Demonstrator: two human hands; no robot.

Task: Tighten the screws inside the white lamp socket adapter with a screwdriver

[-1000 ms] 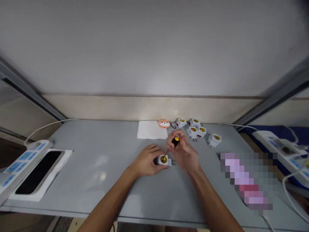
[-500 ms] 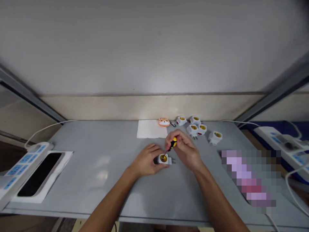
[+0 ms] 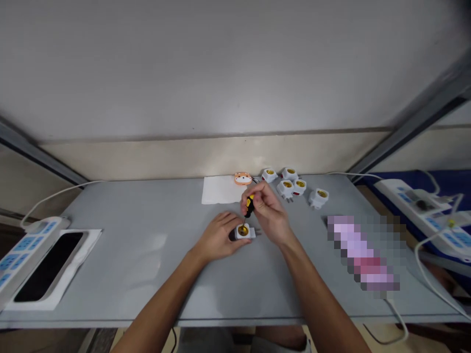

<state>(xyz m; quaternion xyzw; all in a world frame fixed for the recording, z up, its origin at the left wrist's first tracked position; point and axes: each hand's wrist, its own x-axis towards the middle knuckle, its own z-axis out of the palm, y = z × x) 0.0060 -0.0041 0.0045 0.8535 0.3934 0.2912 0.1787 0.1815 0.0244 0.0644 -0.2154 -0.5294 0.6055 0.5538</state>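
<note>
On the grey table (image 3: 147, 274) lies a white plug-in lamp socket (image 3: 243, 232) with a brass-coloured round opening facing up and its prongs to the right. My left hand (image 3: 220, 236) grips it between thumb and fingers from the left side. In my right hand (image 3: 267, 212) is a small yellow-and-black screwdriver (image 3: 249, 206), its fingers closed round the handle. The shaft slants down and its tip is inside the socket's opening; what it touches in there is too small to tell.
Several more lamp sockets (image 3: 285, 189) sit at the back right. A fox-faced orange case (image 3: 243, 178) rests on a white paper sheet (image 3: 219, 191). At left are a phone (image 3: 51, 267) and a power strip (image 3: 33, 245); at right, a pixelated object (image 3: 362, 255) and another power strip (image 3: 415, 208).
The whole view has shifted a little, so everything sits slightly further left and higher. The screwdriver handle stands more upright above the socket. Both hands keep their holds.
</note>
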